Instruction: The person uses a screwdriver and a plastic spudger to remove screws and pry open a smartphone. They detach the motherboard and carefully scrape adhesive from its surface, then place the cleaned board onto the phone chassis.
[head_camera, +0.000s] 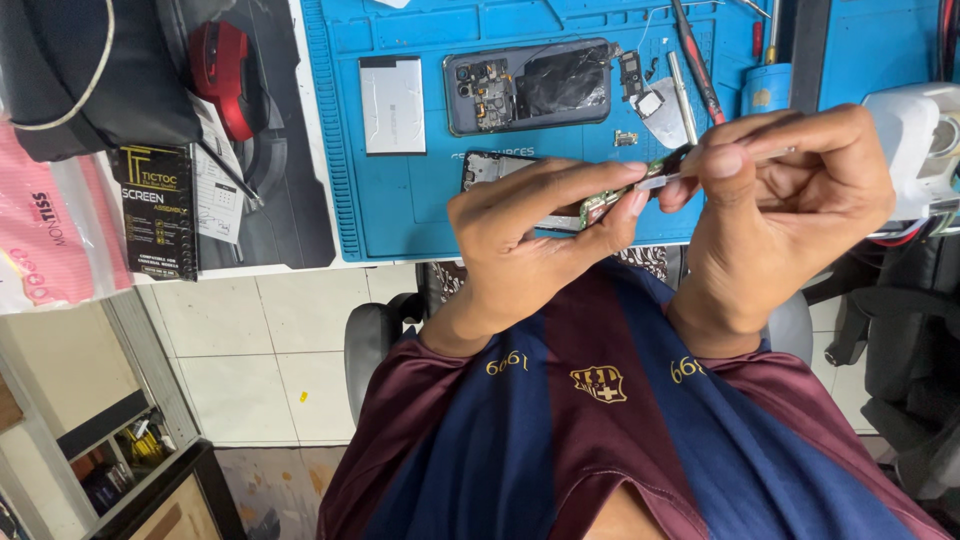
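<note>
A black pouch (95, 75) and a red tool (225, 75) lay at the counter's (300, 150) left edge. On the blue mat (400, 215) sat a battery (392, 104) and an opened phone (528, 86). Above the mat, the left hand (535, 235) pinched a small green circuit board (625, 195) between thumb and fingers, its grip clamped. The right hand (785, 205) squeezed metal tweezers (665, 180) against that board.

Bright, even light fills the scene and the blue mat (400, 215) shows saturated, with only soft shadows. A pale sheen lies on the opened phone (528, 87). Focus is sharp at centre; the hands look slightly soft. Edges bow with wide-angle distortion.
</note>
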